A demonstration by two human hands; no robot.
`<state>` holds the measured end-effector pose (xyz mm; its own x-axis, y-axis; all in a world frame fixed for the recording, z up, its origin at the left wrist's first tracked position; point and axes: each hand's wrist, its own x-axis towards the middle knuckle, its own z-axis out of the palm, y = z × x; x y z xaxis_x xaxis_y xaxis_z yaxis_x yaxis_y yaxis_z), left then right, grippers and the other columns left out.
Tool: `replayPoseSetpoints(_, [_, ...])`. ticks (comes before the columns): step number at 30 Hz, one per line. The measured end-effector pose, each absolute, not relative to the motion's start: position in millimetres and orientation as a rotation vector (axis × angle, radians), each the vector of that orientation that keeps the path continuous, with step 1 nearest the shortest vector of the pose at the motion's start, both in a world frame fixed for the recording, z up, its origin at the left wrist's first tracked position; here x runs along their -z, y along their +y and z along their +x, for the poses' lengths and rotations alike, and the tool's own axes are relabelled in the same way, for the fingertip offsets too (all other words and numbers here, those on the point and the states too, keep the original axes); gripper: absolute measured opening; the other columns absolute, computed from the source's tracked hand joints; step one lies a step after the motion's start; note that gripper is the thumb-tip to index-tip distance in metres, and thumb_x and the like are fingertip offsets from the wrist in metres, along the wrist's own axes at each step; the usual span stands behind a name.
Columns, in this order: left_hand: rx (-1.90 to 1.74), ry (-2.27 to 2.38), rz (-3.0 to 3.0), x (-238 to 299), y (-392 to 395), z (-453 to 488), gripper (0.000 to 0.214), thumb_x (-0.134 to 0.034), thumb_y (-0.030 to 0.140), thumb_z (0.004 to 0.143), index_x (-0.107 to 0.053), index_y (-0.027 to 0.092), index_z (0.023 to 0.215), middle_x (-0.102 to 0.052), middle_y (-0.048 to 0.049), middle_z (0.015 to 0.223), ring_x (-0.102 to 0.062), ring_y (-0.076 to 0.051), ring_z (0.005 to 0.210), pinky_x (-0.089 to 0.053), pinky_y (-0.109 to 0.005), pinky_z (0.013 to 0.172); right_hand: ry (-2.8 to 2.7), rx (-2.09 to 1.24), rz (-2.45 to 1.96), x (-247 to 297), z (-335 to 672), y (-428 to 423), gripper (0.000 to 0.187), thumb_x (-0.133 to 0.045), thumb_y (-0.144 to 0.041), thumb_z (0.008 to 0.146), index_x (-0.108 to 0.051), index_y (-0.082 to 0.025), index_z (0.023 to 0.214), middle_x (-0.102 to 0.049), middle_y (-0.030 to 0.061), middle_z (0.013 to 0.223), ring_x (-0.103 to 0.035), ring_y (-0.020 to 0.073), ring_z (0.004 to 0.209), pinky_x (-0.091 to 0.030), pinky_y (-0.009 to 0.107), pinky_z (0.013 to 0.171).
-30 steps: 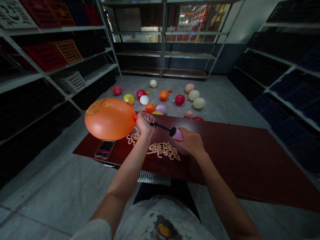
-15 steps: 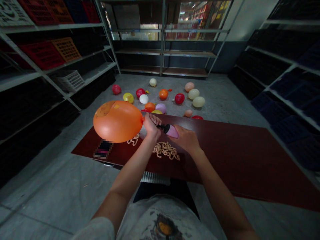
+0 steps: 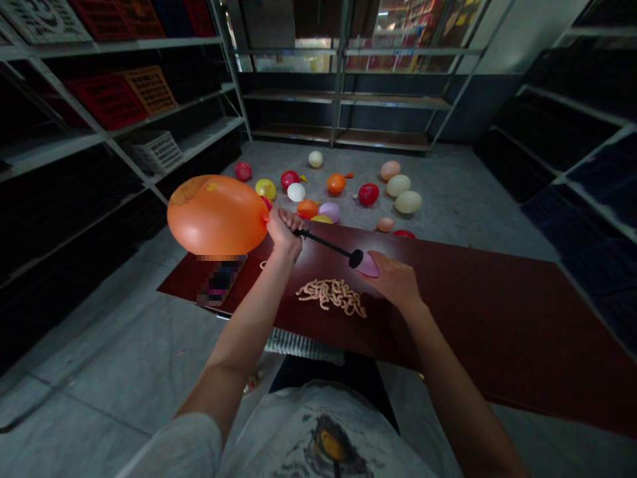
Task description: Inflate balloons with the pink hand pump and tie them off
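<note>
A large inflated orange balloon (image 3: pixel 216 216) with a darker printed patch lies to the left of my left hand (image 3: pixel 285 229). That hand is closed round the balloon's neck and the near end of a hand balloon pump, so the join is hidden. From my left fist the pump's black rod (image 3: pixel 328 245) slopes down to the right, pulled out. My right hand (image 3: pixel 395 279) grips the pump's pink part (image 3: pixel 369 264), just behind a black round collar. Below the pump, a heap of tan, curled strips (image 3: pixel 336 297) lies on the dark red-brown table (image 3: pixel 478 312).
A blurred, dark flat object (image 3: pixel 221 280) rests at the table's left end. Beyond the table, several balloons in red, yellow, white and orange (image 3: pixel 336 184) lie on the grey floor. Metal shelving (image 3: pixel 338 99) stands behind; racks with crates (image 3: pixel 152 89) line both sides.
My hands have moved apart, and the pump's black rod now shows at full length between them. The balloon and left hand have shifted left and up in view; the camera has turned slightly.
</note>
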<state>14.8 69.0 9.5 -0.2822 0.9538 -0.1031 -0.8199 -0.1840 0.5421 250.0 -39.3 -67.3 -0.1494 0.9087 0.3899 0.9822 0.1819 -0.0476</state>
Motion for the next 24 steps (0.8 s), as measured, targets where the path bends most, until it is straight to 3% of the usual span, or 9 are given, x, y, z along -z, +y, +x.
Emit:
replayPoseSetpoints(13, [-1.737,0.588,0.34,-2.8,54.2,51.8,0.05,-0.041,0.025,0.102,-0.026,0.02,0.054,-0.022,0.0069,0.041,-0.021,-0.006,0.032,-0.017,-0.024,0.038,-2.156,0.197,-1.829,48.6,222.3,-31.9,0.05,-0.058,-0.057,0.087,-0.061,-0.021,0.122,-0.076,0.0094,0.106,-0.071,0.0262,0.083,-0.043,0.031,0.064])
replayPoseSetpoints(24, [-1.658,0.632,0.257,14.4,41.7,72.2,0.051,-0.037,0.019,0.1,-0.026,0.019,0.051,-0.022,0.0062,0.039,-0.021,-0.007,0.03,-0.016,-0.025,0.038,-2.183,0.18,-1.804,50.8,208.9,-30.2,0.054,-0.056,-0.062,0.089,-0.059,-0.021,0.124,-0.075,0.0099,0.108,-0.071,0.0273,0.087,-0.041,0.031,0.066])
